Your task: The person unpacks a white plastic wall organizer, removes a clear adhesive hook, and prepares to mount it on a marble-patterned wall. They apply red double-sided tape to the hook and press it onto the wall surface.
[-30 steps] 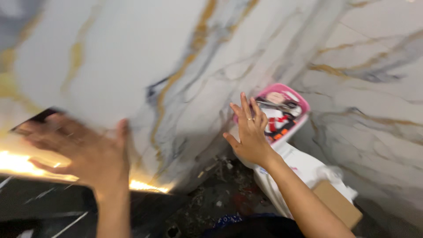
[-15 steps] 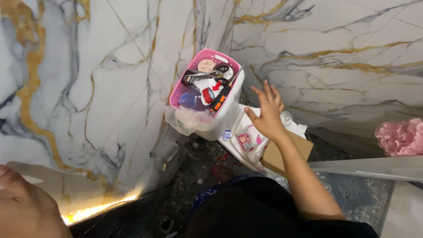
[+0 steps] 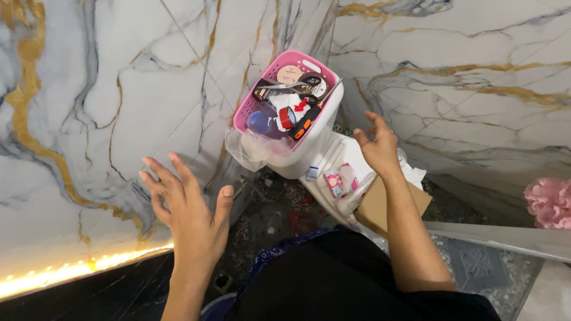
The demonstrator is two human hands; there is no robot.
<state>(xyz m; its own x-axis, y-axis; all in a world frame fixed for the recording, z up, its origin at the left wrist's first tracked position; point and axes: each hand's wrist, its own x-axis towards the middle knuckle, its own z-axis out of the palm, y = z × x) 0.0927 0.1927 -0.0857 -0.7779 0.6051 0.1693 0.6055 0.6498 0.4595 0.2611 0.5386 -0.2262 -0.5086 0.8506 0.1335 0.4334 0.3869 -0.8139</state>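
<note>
My left hand (image 3: pixel 187 205) is raised with fingers spread, holding nothing, in front of the marble wall (image 3: pixel 107 95). My right hand (image 3: pixel 377 145) is open too, fingers apart, hovering just right of a pink basket (image 3: pixel 309 62). The basket holds scissors, a red and white tool, a round lid and a bluish object. It rests on a white container (image 3: pixel 315 148). Small packets (image 3: pixel 336 181) lie on a white bag below my right hand.
A brown cardboard box (image 3: pixel 380 205) sits by my right forearm. A pink fluffy thing (image 3: pixel 550 202) lies at the right edge. A lit strip (image 3: pixel 77 270) runs along the wall's base. Dark speckled floor (image 3: pixel 273 220) lies below the basket.
The view has swung left to right, bringing the pink basket to the centre. My left hand has come back into view, raised and spread. My right hand has stayed open near the basket.
</note>
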